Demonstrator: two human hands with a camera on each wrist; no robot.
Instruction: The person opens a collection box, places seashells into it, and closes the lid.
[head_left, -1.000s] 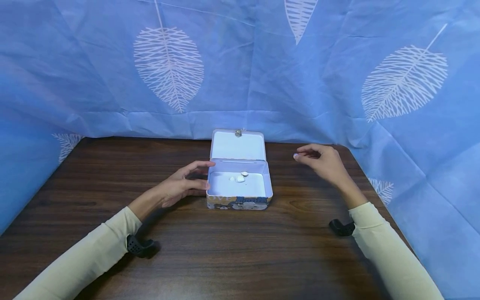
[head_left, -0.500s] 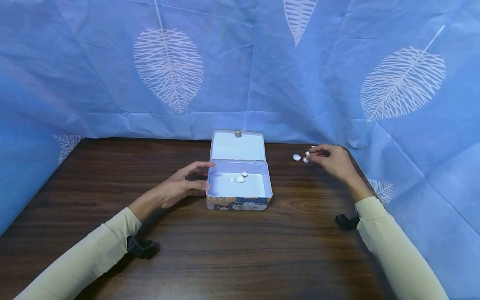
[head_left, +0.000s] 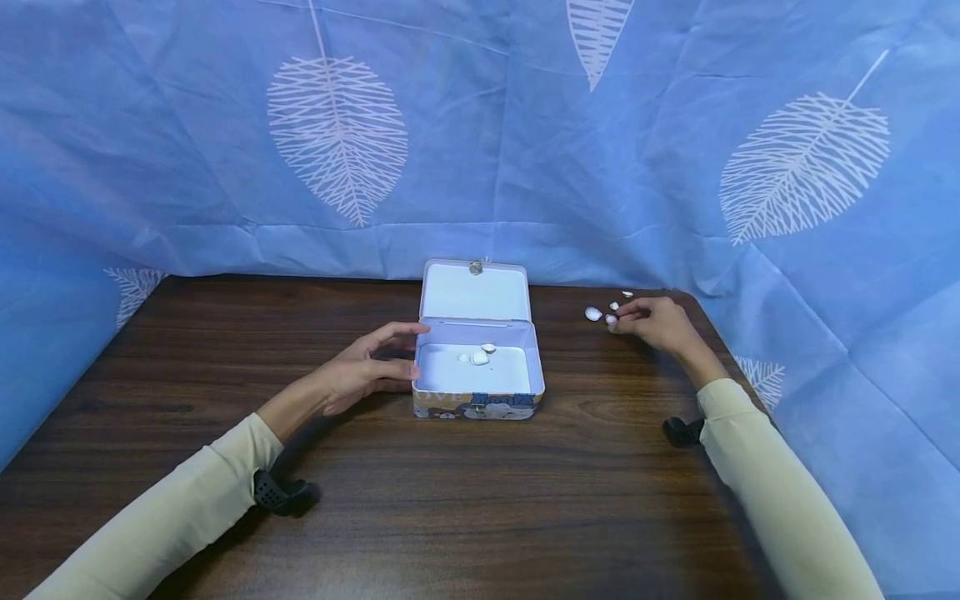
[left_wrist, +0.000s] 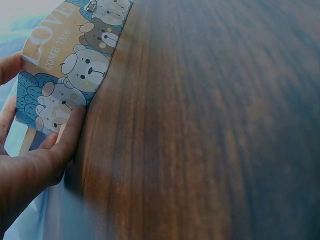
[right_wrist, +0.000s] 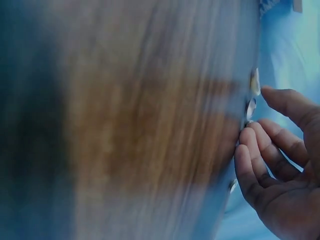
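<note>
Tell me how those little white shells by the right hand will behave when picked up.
The shells look tiny and thin, so probably very light and somewhat brittle. Lying loose on the smooth wooden table, they may skid before the right hand pinches them. Flattish, so unlikely to roll.

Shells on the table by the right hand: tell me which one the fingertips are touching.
The shell nearest the person, right at the right hand fingertips. The larger shell lies apart toward the tin, and two small ones sit farther back.
</note>
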